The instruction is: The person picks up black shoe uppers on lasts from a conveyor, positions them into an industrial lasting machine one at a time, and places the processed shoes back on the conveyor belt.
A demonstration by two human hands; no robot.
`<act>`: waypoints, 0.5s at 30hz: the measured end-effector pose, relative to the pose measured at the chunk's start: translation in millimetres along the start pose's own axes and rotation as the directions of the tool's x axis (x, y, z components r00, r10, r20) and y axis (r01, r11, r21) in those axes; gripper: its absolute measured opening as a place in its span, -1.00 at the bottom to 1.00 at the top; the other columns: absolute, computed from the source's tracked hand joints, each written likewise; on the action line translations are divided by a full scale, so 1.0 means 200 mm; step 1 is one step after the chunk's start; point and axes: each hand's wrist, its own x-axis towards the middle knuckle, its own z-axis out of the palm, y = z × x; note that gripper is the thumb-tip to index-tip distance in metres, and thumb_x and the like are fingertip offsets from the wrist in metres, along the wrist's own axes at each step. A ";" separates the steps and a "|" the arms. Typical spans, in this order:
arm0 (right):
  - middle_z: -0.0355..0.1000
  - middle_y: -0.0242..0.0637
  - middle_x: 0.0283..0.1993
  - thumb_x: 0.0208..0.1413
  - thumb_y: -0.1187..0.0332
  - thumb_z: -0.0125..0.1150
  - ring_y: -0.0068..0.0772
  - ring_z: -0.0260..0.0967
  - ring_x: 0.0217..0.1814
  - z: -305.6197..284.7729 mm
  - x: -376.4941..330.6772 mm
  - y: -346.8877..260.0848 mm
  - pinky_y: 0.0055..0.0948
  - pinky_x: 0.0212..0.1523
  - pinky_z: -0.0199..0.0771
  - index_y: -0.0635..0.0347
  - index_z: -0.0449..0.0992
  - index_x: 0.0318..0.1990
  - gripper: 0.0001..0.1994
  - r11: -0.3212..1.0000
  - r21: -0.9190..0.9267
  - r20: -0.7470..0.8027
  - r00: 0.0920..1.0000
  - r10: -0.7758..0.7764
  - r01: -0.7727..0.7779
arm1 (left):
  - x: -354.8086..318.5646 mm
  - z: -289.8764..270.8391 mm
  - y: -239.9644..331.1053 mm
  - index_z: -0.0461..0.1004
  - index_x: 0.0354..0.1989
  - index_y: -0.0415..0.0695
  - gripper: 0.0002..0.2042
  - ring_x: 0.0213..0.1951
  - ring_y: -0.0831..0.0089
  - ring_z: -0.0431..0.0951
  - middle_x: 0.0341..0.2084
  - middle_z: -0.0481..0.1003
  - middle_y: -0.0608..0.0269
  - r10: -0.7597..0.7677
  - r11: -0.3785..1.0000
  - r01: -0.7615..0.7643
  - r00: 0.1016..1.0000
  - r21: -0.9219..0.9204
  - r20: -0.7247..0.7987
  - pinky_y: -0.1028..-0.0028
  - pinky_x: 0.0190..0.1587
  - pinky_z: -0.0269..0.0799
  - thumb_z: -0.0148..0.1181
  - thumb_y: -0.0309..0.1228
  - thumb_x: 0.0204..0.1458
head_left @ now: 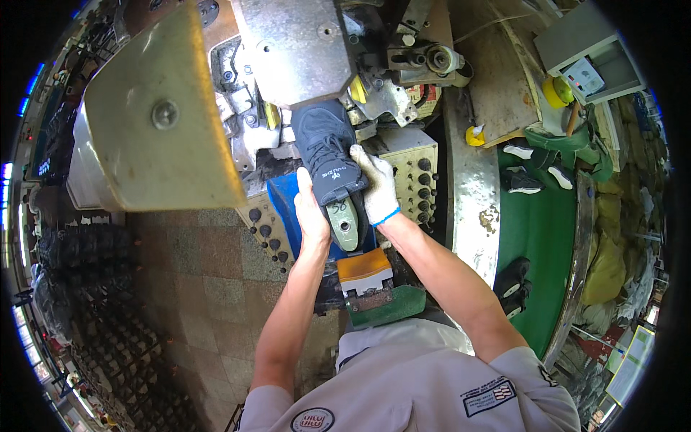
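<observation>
On the far side stands a machine [295,50], a black shoe [324,147] points toe-first into it, and the gloved right hand [376,186] and left hand [313,216], both half curled, clasp the shoe's sides beside its near-end green foot form [343,229].

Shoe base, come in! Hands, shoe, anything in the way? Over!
Left hand bare, right hand white-gloved, both gripping black shoe. Green last showing in opening. Metal block hides toe tip.

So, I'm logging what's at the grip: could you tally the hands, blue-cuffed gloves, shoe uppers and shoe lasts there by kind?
Hands: 2, left hand and right hand
Gloves: 1, blue-cuffed glove
Uppers: 1, dark shoe upper
Lasts: 1, green shoe last
Total: 5
</observation>
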 end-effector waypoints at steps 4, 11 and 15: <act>0.47 -0.50 -0.31 0.27 0.20 0.21 -0.69 0.30 -0.26 -0.02 0.00 0.02 -0.55 -0.18 0.36 0.31 0.62 -0.21 -0.71 1.000 0.021 -0.007 1.000 -0.017 0.017 | 0.01 0.01 -0.01 0.50 -0.08 -0.18 -0.54 -0.25 0.45 0.54 -0.26 0.56 0.26 0.054 0.997 -0.056 0.998 0.045 0.039 0.46 -0.05 0.46 -0.32 -0.10 0.43; 0.48 -0.54 -0.28 0.27 0.18 0.21 -0.70 0.29 -0.23 0.00 -0.01 -0.03 -0.55 -0.16 0.35 0.33 0.62 -0.17 -0.68 0.999 0.044 0.005 1.000 0.026 -0.026 | -0.02 0.02 0.00 0.51 -0.07 -0.19 -0.48 -0.21 0.44 0.55 -0.24 0.58 0.25 0.060 0.998 -0.059 0.997 -0.007 0.043 0.44 -0.03 0.45 -0.26 0.02 0.39; 0.54 -0.44 -0.12 0.28 0.14 0.20 -0.64 0.36 -0.12 -0.07 -0.01 -0.06 -0.55 -0.02 0.37 0.37 0.59 -0.02 -0.60 0.995 -0.101 0.098 0.995 0.031 -0.021 | -0.08 0.05 0.09 0.56 -0.15 -0.16 -0.42 -0.32 0.47 0.56 -0.30 0.59 0.25 0.004 0.981 0.011 0.997 0.193 -0.078 0.45 -0.19 0.47 -0.18 0.14 0.32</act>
